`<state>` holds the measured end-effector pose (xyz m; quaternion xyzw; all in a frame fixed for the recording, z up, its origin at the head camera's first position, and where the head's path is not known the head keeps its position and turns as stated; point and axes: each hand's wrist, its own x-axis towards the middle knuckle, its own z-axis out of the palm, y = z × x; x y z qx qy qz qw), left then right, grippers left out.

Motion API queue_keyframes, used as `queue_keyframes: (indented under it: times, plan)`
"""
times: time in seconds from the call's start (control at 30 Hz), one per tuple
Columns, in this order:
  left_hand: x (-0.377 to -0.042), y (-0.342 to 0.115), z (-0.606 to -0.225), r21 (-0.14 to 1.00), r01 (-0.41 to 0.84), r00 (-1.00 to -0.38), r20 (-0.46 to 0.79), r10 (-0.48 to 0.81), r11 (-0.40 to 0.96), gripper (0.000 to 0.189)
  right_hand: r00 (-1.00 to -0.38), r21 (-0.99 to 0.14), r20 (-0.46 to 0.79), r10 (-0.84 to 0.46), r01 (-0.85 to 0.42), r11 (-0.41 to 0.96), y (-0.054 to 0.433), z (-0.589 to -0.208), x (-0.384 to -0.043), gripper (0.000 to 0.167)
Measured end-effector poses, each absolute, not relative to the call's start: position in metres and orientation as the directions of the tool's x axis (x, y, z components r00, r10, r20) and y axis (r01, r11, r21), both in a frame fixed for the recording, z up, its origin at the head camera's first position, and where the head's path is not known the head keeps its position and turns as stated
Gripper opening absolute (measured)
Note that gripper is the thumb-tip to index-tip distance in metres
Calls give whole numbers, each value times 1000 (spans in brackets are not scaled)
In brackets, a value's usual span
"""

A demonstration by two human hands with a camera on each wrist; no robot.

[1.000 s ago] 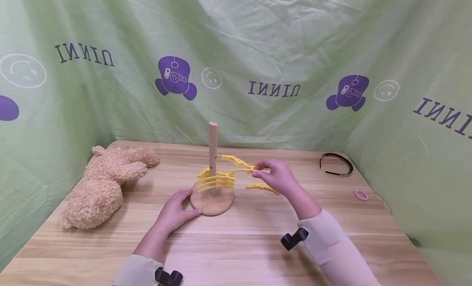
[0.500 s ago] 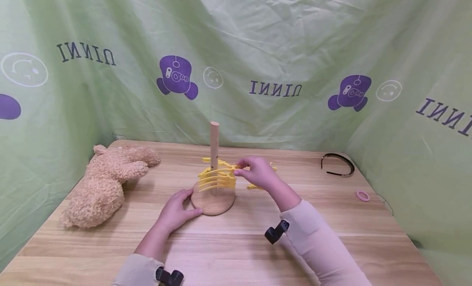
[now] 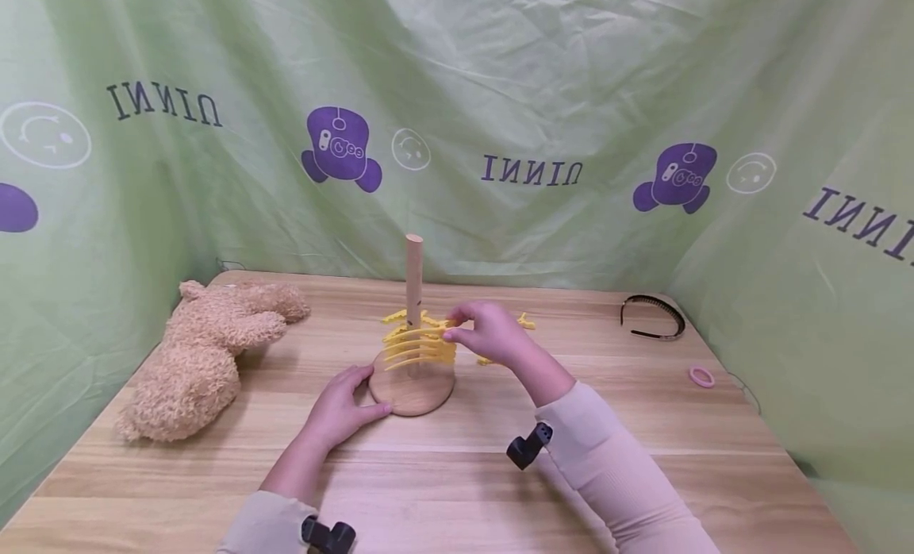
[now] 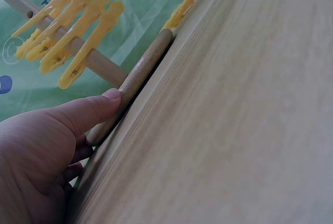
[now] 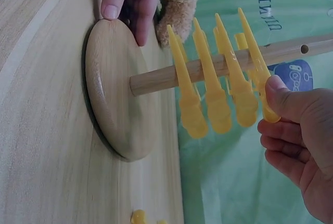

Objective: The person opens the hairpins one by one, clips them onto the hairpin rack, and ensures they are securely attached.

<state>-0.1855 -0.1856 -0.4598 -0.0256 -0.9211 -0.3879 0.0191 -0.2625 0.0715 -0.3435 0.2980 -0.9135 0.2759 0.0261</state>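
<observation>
A wooden stand has a round base and an upright post. Several yellow hair clips are stacked one above another on the lower post, their jaws to either side of it. My right hand pinches the tail of the topmost yellow hair clip between thumb and forefinger; in the right wrist view its prongs straddle the post. My left hand holds the left rim of the base, thumb at the near edge and fingers farther round.
Two more yellow clips, one at the back and one nearer, lie partly behind my right hand. A teddy bear lies at the left. A black headband and a pink ring lie at the right. Green cloth surrounds the table.
My right hand has moved left with the hair clip, bringing it from beside the post to around it, just over the stacked clips. My left hand has stayed on the base.
</observation>
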Motion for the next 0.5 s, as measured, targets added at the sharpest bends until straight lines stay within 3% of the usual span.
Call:
queue_keyframes:
  times: [0.5]
  plan:
    - [-186,-186,-462,719,62,-998,59,29,693,81,-794,-496,234,-561,-594,633,74,-346,-262,38]
